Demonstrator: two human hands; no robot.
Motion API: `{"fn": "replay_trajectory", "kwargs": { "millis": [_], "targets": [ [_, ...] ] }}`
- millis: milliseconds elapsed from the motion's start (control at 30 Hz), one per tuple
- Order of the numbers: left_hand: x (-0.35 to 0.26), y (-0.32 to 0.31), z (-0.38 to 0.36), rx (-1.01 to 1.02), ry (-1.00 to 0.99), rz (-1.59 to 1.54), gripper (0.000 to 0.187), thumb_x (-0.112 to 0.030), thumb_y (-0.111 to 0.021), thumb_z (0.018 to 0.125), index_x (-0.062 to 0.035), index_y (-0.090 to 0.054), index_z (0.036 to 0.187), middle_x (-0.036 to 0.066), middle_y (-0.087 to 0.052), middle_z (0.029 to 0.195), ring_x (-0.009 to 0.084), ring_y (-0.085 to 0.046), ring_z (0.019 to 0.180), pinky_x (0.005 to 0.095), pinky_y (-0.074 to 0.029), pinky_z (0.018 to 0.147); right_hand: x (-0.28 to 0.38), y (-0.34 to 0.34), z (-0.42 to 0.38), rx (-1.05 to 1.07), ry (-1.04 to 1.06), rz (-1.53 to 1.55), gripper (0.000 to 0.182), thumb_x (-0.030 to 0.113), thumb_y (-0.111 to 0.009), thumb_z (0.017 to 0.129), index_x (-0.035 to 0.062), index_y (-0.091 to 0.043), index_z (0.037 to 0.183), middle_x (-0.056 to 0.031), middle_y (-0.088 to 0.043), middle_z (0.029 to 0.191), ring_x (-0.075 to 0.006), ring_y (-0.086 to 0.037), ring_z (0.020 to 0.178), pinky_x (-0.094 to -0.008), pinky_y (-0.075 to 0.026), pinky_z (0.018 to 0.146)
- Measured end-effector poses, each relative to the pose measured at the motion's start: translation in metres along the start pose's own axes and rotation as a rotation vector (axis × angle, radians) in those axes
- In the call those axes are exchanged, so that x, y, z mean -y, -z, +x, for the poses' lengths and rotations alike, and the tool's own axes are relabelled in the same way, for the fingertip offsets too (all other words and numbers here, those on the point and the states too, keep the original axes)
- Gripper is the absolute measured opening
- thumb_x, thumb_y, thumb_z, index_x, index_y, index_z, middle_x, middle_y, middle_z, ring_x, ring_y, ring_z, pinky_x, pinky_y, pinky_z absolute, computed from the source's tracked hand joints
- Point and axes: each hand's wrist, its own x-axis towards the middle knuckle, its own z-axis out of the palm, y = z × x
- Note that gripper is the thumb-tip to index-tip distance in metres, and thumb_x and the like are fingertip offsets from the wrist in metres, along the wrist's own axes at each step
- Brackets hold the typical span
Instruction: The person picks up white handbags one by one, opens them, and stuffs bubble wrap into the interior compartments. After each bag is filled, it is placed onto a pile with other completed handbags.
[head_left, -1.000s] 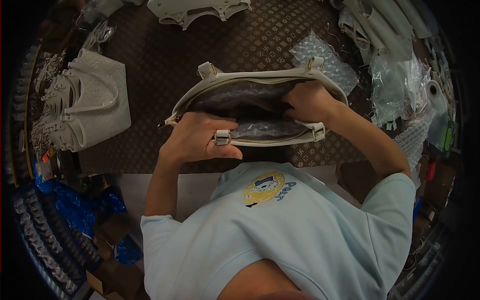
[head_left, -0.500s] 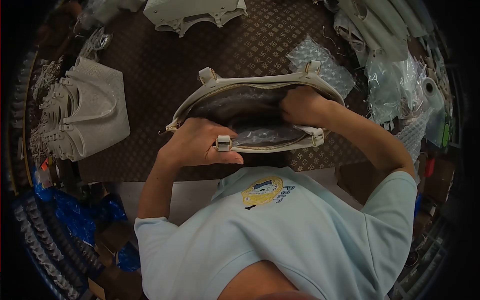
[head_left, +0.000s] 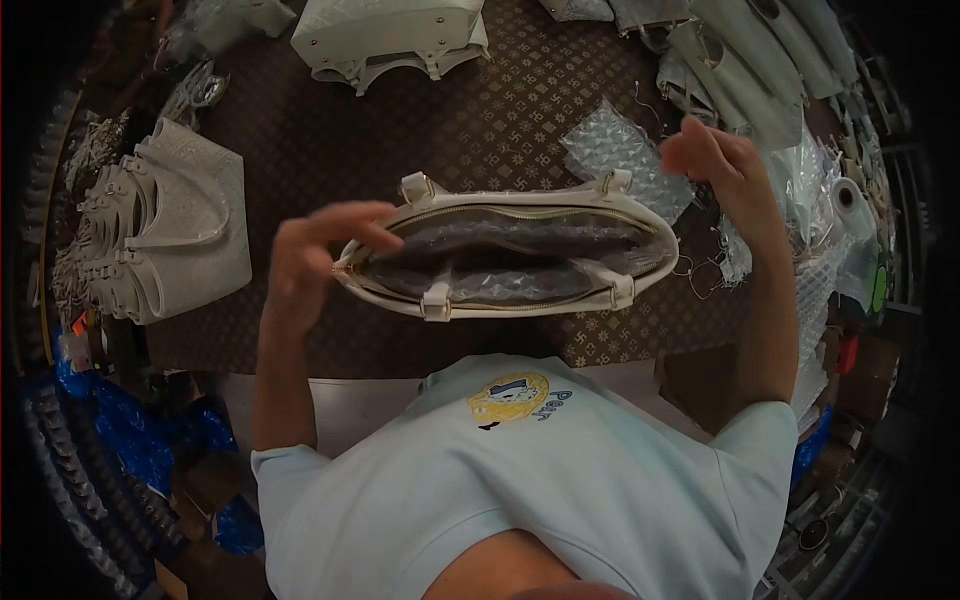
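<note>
A cream handbag [head_left: 510, 311] stands on the table with its zipped top gaping, showing a grey lining and clear plastic bubble wrap [head_left: 510, 284] inside. Short handle tabs with gold rings rise along both its long edges. At the bag's left end is my left hand [head_left: 315, 250], fingers stretched out over the rim beside the zip end, holding nothing. My right hand [head_left: 715, 165] is raised off the bag, to its upper right, beside a loose sheet of bubble wrap [head_left: 625, 160]. Its fingers are smeared by motion.
At left stands a group of cream handbags [head_left: 190, 230]. Another pale bag [head_left: 390, 40] lies at the far edge of the patterned brown table [head_left: 250, 335]. More pale bags [head_left: 745, 75] and crumpled clear plastic [head_left: 800, 170] crowd the right, near a plastic roll [head_left: 848, 197].
My right hand has come out of the bag and moved up and right. My left hand has let go of the near edge and shifted left. The bag's mouth looks narrower.
</note>
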Motion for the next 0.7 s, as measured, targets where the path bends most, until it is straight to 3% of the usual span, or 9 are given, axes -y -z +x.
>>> {"fn": "replay_trajectory", "kwargs": {
  "millis": [33,67,133,233,300,400,467,533,700],
  "targets": [
    [-0.002,0.011,0.010,-0.120,0.076,0.053,0.089,-0.076,-0.043,0.073,0.0011,-0.058,0.114,0.013,-0.066,0.094,0.0207,-0.063,0.088,0.0358,-0.044,0.086,-0.018,0.005,0.014,-0.173,-0.089,-0.037,0.070,0.060,-0.040,0.088,-0.0045,-0.063,0.101,-0.0150,-0.065,0.094,-0.0228,-0.061,0.094,-0.0352,-0.045,0.085],
    [-0.008,0.007,0.025,-0.199,0.222,0.229,0.096,-0.079,-0.031,0.076,0.0046,-0.055,0.116,0.015,-0.065,0.098,0.0236,-0.061,0.093,0.0367,-0.042,0.090,-0.041,-0.003,0.027,-0.027,-0.140,0.032,0.086,0.071,-0.033,0.083,-0.0079,-0.060,0.104,-0.0166,-0.063,0.103,-0.0238,-0.059,0.097,-0.0378,-0.042,0.089],
    [0.009,0.004,0.045,-0.156,0.348,0.210,0.098,-0.079,-0.032,0.075,0.0056,-0.052,0.120,0.018,-0.062,0.104,0.0251,-0.058,0.099,0.0372,-0.041,0.092,-0.051,-0.036,0.057,0.363,-0.474,0.286,0.085,0.070,-0.032,0.084,-0.0080,-0.059,0.106,-0.0172,-0.061,0.107,-0.0239,-0.057,0.099,-0.0393,-0.040,0.092],
    [0.021,0.008,0.070,-0.110,0.512,0.186,0.099,-0.080,-0.033,0.075,0.0023,-0.040,0.130,0.021,-0.052,0.120,0.0287,-0.051,0.112,0.0383,-0.036,0.096,-0.010,-0.048,0.064,0.411,-0.489,0.858,0.059,0.051,-0.042,0.091,-0.0030,-0.056,0.113,-0.0148,-0.062,0.105,-0.0197,-0.059,0.094,-0.0307,-0.047,0.083],
    [0.008,0.005,0.083,-0.111,0.535,0.182,0.101,-0.080,-0.033,0.074,-0.0020,-0.031,0.138,0.022,-0.045,0.130,0.0307,-0.046,0.119,0.0389,-0.034,0.099,0.003,-0.035,0.068,0.437,-0.019,1.044,0.048,0.038,-0.043,0.094,-0.0014,-0.050,0.119,-0.0137,-0.062,0.101,-0.0212,-0.059,0.095,-0.0323,-0.046,0.085],
    [-0.013,0.010,0.105,-0.260,0.167,0.292,0.109,-0.078,-0.043,0.072,-0.0038,-0.007,0.143,0.020,-0.016,0.146,0.0327,-0.030,0.130,0.0415,-0.032,0.100,0.047,-0.012,0.035,0.354,0.273,1.165,0.042,0.024,-0.054,0.090,-0.0001,-0.047,0.123,-0.0124,-0.064,0.100,-0.0217,-0.060,0.098,-0.0308,-0.045,0.089],
    [-0.031,0.009,0.123,-0.360,-0.248,0.295,0.107,-0.073,-0.053,0.071,0.0041,-0.020,0.138,0.022,-0.039,0.130,0.0289,-0.048,0.113,0.0388,-0.043,0.088,0.065,-0.004,0.013,0.281,0.583,0.701,0.042,0.021,-0.062,0.084,0.0018,-0.050,0.120,-0.0102,-0.064,0.096,-0.0197,-0.059,0.100,-0.0300,-0.045,0.089],
    [-0.061,0.002,0.130,-0.382,-0.499,0.305,0.103,-0.069,-0.057,0.071,0.0062,-0.026,0.135,0.022,-0.048,0.124,0.0268,-0.055,0.106,0.0375,-0.047,0.083,0.069,-0.006,0.002,0.278,0.577,0.657,0.043,0.016,-0.066,0.080,0.0020,-0.052,0.118,-0.0080,-0.064,0.096,-0.0174,-0.059,0.098,-0.0298,-0.044,0.088],
    [-0.081,-0.007,0.126,-0.279,-0.576,0.347,0.085,-0.058,-0.060,0.074,0.0035,-0.035,0.127,0.018,-0.052,0.118,0.0229,-0.056,0.100,0.0361,-0.047,0.081,0.037,-0.013,0.005,0.513,0.387,0.421,0.042,0.011,-0.065,0.082,0.0025,-0.052,0.121,-0.0068,-0.064,0.098,-0.0166,-0.058,0.099,-0.0321,-0.045,0.088]
  ]
}}
